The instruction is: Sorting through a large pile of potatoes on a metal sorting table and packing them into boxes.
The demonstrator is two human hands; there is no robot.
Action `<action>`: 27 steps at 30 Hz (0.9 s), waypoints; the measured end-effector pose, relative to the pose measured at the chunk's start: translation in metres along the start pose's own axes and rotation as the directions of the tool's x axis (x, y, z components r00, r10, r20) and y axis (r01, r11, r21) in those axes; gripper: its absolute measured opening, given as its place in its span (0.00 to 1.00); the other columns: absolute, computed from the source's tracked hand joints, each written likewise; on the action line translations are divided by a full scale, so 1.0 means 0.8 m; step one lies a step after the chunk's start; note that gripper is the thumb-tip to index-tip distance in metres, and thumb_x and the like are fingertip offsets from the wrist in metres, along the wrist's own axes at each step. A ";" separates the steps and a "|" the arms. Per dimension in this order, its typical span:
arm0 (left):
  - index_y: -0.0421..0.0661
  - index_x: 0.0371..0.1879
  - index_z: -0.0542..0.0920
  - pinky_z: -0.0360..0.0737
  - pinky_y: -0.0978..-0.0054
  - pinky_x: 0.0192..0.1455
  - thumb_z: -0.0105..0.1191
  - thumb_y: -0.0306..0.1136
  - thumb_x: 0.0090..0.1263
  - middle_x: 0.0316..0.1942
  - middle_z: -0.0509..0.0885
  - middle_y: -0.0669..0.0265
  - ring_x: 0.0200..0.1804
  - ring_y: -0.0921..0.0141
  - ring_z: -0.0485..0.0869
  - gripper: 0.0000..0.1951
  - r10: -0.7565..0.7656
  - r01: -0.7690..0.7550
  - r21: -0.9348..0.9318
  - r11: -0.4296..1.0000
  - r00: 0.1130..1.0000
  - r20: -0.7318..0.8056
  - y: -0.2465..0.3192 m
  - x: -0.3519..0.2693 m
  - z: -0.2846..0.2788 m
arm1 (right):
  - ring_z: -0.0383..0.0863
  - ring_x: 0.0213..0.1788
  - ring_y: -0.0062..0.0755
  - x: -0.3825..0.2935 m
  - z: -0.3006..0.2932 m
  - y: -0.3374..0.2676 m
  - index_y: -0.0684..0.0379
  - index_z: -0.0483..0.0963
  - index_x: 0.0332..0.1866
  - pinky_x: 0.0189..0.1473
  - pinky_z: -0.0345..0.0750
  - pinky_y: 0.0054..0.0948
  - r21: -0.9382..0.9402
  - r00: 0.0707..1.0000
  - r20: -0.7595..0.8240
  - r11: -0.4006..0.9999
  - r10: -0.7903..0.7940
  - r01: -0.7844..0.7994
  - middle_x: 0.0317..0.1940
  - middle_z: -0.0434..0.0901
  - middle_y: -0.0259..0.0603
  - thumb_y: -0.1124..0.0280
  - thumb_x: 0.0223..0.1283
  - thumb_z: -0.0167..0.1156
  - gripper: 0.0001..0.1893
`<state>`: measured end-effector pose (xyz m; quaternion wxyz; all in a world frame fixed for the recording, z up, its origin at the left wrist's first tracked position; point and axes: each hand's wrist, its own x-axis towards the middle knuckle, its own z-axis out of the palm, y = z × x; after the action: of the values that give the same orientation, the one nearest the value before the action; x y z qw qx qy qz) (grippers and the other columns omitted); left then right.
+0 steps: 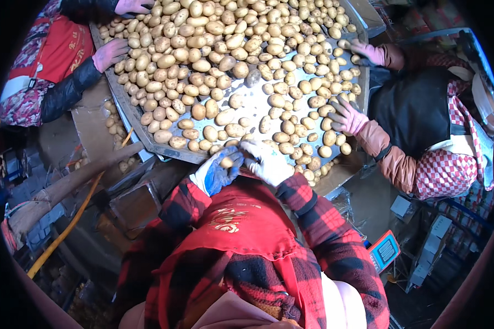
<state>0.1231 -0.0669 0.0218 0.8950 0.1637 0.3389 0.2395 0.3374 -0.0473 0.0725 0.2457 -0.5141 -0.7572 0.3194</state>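
My left hand (219, 170), in a white and blue coated glove, is turned palm up at the near edge of the sorting table (181, 155). A small potato (226, 163) rests in its curled fingers. Close beside it is my right hand (266, 162) in a white glove, its fingers bent toward the left fingertips. Whether anything lies under those fingers is hidden. Just beyond both hands, loose potatoes (235, 130) are spread over the metal tabletop, heaped thicker toward the far left. One darker, greyish potato (253, 78) lies mid-table.
At the right, a co-worker's pink-gloved hands (348, 117) touch potatoes; another person's gloved hand (111, 53) rests at the left rim. A wooden pole (74, 189) and yellow hose (72, 226) slant at lower left. A scale display (385, 250) stands at lower right.
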 end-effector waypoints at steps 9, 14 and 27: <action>0.47 0.66 0.74 0.82 0.74 0.47 0.44 0.35 0.80 0.48 0.81 0.67 0.50 0.67 0.80 0.18 -0.050 0.034 -0.463 0.886 0.999 -0.022 0.007 -0.013 0.000 | 0.68 0.66 0.50 0.008 0.032 0.057 0.56 0.70 0.66 0.70 0.60 0.58 -0.481 0.996 -0.085 0.877 -0.030 -0.015 0.63 0.71 0.48 0.61 0.56 0.64 0.30; 0.47 0.70 0.69 0.76 0.63 0.62 0.46 0.32 0.76 0.61 0.79 0.62 0.61 0.65 0.79 0.23 0.223 -0.227 -0.012 0.974 0.964 -0.143 -0.011 -0.017 -0.036 | 0.72 0.64 0.49 -0.074 -0.026 0.051 0.55 0.73 0.61 0.71 0.59 0.60 -0.362 0.982 -0.041 0.914 0.182 -0.184 0.57 0.78 0.45 0.62 0.51 0.67 0.29; 0.51 0.73 0.67 0.66 0.85 0.23 0.41 0.40 0.82 0.38 0.76 0.71 0.28 0.80 0.72 0.23 -0.306 0.305 -0.129 0.944 0.952 0.008 0.034 0.029 0.048 | 0.83 0.53 0.48 0.052 -0.044 0.181 0.56 0.79 0.54 0.54 0.76 0.50 -0.592 0.745 -0.162 0.540 0.647 -0.598 0.50 0.83 0.51 0.57 0.64 0.56 0.18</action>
<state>0.1559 -0.0364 0.0494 0.9278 0.0495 0.3497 0.1204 0.4378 0.0384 -0.0084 -0.0923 -0.7865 -0.5937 0.1426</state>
